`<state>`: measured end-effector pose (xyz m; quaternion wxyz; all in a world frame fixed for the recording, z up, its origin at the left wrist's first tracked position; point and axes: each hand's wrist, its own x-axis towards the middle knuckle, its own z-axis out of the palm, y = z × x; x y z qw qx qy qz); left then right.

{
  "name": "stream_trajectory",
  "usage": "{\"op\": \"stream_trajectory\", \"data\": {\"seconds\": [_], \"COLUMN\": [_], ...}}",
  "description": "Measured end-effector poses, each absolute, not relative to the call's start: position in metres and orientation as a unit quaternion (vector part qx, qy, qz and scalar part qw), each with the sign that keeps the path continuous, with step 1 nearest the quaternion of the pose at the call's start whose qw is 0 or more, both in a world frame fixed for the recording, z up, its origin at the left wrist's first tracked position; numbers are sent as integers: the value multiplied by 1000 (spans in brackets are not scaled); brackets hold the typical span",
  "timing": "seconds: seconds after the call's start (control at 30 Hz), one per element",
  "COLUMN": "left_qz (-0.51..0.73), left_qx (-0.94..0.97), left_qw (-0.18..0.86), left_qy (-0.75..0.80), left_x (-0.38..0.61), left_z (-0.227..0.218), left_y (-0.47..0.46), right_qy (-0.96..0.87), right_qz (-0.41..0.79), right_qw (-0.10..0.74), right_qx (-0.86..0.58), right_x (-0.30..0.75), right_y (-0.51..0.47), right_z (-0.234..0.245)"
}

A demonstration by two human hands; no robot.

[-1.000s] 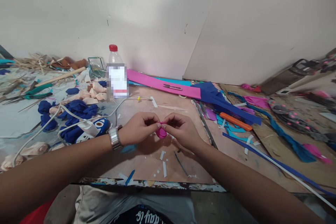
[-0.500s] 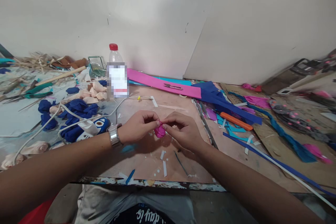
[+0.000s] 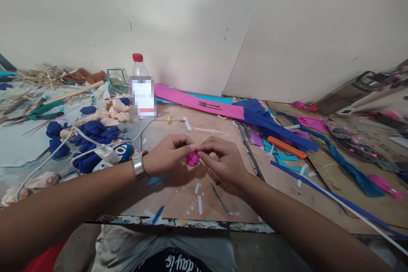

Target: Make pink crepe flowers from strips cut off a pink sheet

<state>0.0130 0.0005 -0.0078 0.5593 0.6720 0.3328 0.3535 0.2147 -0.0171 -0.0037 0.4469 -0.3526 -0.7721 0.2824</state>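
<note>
A small crumpled bundle of bright pink paper or cloth point(image 3: 192, 159) hangs between my hands, above the middle of the work board point(image 3: 216, 129). My left hand point(image 3: 172, 153), with a metal watch at its wrist, pinches the bundle's upper left side. Thumb and forefinger of my right hand point(image 3: 225, 159) are pressed together at its top right. The tips of both hands nearly meet there. Small white strips point(image 3: 200, 205) and a thin dark stick point(image 3: 219, 197) lie on the board below.
Left of my arm are a blue-and-white glue gun point(image 3: 119, 153) with its cord, and blue crumpled pieces point(image 3: 95, 131). Behind stands a red-capped bottle point(image 3: 140, 70). Thread snips point(image 3: 210, 105) rest on a pink strip point(image 3: 188, 98). An orange cutter point(image 3: 287, 147) lies to the right.
The pink bundle has turned slightly and shifted a little left and up between my fingers. Both hands stay almost where they were.
</note>
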Motion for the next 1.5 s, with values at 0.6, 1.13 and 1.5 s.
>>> {"op": "stream_trajectory", "data": {"seconds": [0.6, 1.13, 1.5], "left_qz": [355, 343, 328], "left_qx": [695, 657, 636], "left_qw": [521, 586, 616], "left_qy": [345, 329, 328], "left_x": [13, 16, 17], "left_z": [-9, -10, -11], "left_y": [-1, -2, -3], "right_qy": [-630, -557, -575], "right_qz": [496, 601, 555], "right_qw": [441, 415, 440], "right_qx": [-403, -395, -410], "right_x": [211, 209, 204], "right_y": [-15, -18, -17], "right_z": [-7, -14, -10]}}
